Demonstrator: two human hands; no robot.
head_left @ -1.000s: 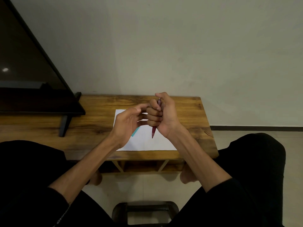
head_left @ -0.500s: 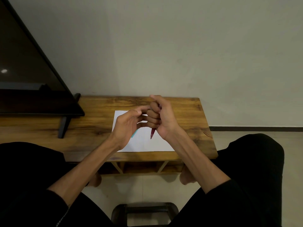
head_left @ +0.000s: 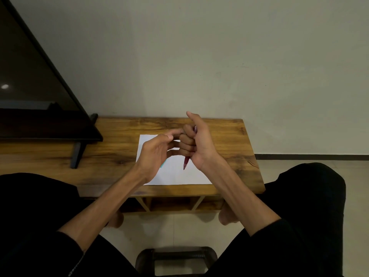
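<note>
right hand (head_left: pixel 196 144) fisted round red pen (head_left: pixel 186 162), tip down over paper (head_left: pixel 179 176), left hand (head_left: pixel 155 154) loosely open alongside

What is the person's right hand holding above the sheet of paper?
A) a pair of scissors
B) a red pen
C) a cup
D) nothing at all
B: the right hand has its fingers curled round a red pen, whose tip points down over the white paper on the wooden table.
</note>
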